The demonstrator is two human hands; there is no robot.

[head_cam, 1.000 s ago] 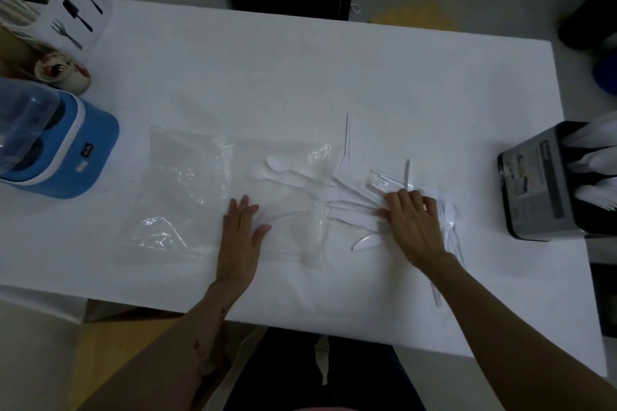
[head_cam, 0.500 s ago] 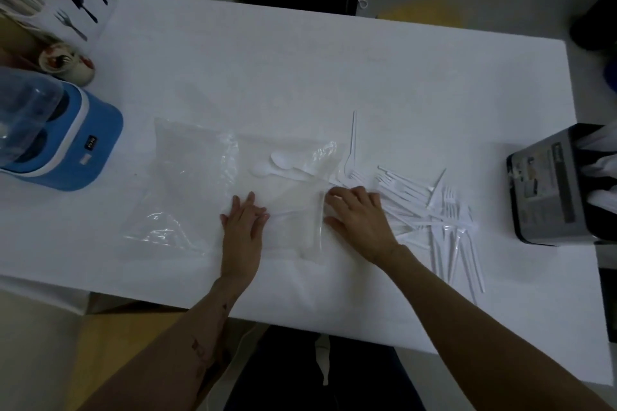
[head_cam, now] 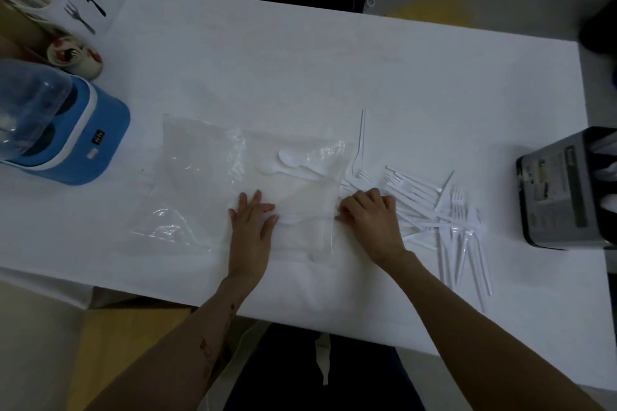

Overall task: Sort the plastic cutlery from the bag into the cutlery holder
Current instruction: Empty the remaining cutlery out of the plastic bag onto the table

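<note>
We press our left hand [head_cam: 252,220] flat on the clear bag [head_cam: 207,187]. Right hand [head_cam: 369,213], fingers curled, pinches its open edge. Plastic forks [head_cam: 430,207] lie scattered on the surface [head_cam: 300,77] beside the black cutlery holder [head_cam: 564,197].

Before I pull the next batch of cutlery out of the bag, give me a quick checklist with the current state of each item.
1. Bag held down: ok. The left hand lies flat on the plastic bag.
2. Right hand at the bag's open end: ok, fingers curled there; whether it grips anything, cannot tell.
3. Cutlery left in the bag: ok, spoons show through the plastic.
4. Bag emptied: not ok.
5. Loose pile sorted: not ok, forks lie scattered on the table.
6. Cutlery holder in reach: ok, at the table's right edge.
</note>
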